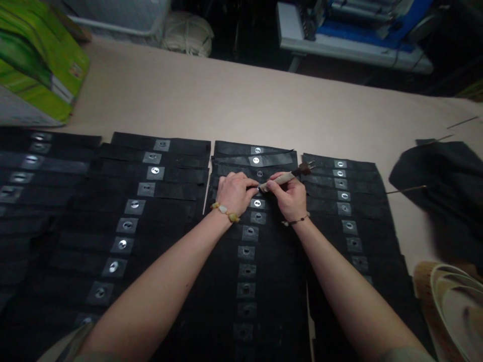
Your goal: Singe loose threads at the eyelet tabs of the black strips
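Note:
Several overlapping black fabric pieces [271,251] lie in columns, each with a small pale square patch and, on many, a round metal piece [257,203] that looks like a snap. Over the third column, my right hand [292,196] is closed around a slim tool [281,179] with a pale wrapped shaft. Its dark brown end with metal prongs points up to the right, while the other end meets a patch. My left hand [236,193] has thumb and forefinger pinched together at that same patch; whatever sits between them is too small to make out.
A green bag-like package [41,60] stands at the back left of the table [226,95]. At right are dark cloth [449,186], thin sticks and rolls of pale tape [453,286]. Beyond the edge are a blue machine [366,35] and a tied bundle [188,34].

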`<state>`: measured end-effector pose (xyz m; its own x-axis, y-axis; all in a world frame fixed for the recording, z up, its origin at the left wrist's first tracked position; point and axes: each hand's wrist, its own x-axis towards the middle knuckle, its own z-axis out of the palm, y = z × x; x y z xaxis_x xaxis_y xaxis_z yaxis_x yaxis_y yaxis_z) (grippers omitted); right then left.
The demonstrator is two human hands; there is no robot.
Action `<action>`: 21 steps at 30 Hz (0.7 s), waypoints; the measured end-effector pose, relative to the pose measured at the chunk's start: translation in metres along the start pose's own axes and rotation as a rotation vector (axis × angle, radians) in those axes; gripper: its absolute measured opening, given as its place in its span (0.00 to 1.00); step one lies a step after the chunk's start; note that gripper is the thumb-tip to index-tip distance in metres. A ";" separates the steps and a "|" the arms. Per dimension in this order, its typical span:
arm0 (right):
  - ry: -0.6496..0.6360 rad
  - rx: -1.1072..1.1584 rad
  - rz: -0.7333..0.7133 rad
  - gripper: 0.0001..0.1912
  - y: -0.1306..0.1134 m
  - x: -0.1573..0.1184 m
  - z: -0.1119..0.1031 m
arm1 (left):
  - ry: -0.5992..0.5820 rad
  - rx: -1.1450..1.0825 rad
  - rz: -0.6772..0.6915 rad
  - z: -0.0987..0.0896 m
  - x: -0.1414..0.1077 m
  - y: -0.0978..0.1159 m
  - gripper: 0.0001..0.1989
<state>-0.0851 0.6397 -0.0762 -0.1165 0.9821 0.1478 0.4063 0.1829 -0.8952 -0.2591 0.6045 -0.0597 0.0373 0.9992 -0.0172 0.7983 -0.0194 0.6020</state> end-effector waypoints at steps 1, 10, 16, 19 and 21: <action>-0.005 -0.010 -0.002 0.12 -0.002 0.000 0.001 | 0.001 -0.004 0.002 0.000 0.000 -0.001 0.08; -0.181 -0.348 -0.125 0.05 -0.032 0.013 0.004 | 0.040 -0.116 -0.062 -0.001 0.000 -0.002 0.17; -0.343 -0.438 -0.230 0.04 -0.047 0.019 0.007 | -0.011 -0.140 -0.023 -0.008 -0.001 -0.005 0.19; -0.433 -0.655 -0.290 0.07 -0.057 0.016 0.020 | -0.012 -0.082 -0.046 -0.007 0.000 -0.006 0.17; -0.436 -0.734 -0.310 0.09 -0.059 0.015 0.025 | -0.011 -0.061 -0.058 -0.006 0.001 -0.007 0.16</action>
<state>-0.1336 0.6421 -0.0315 -0.5887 0.8077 0.0318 0.7574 0.5650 -0.3273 -0.2683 0.6054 -0.0588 -0.0011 0.9981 -0.0620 0.7610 0.0411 0.6475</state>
